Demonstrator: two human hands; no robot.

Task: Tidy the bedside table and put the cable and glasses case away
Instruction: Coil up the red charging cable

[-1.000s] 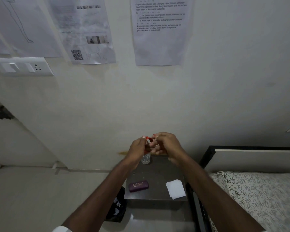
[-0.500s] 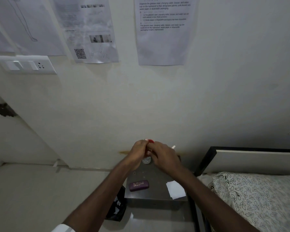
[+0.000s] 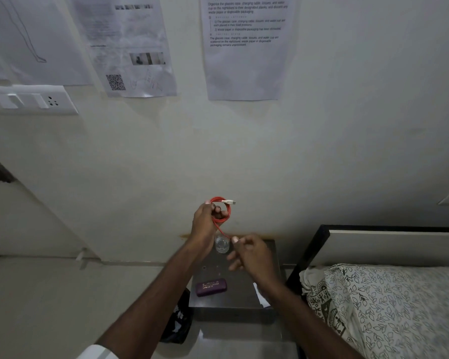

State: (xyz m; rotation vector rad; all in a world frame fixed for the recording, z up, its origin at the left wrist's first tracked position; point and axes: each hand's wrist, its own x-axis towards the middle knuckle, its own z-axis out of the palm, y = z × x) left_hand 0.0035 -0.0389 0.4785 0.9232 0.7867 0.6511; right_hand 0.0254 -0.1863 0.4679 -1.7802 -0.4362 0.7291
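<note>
My left hand is raised above the dark bedside table and grips a coil of red cable with a white plug sticking out to the right. A strand of the cable runs down to my right hand, whose thumb and finger pinch its loose end over the table's back. A purple glasses case lies near the table's front left. A small clear glass stands at the back, between my hands.
White folded paper lies at the table's front right, partly under my right forearm. A dark bag sits on the floor left of the table. A bed with a patterned pillow is on the right. The wall carries papers and a switch plate.
My hands, joined together over the glass before, have parted. The left hand rose with the coiled cable; the right hand dropped lower, drawing out a strand.
</note>
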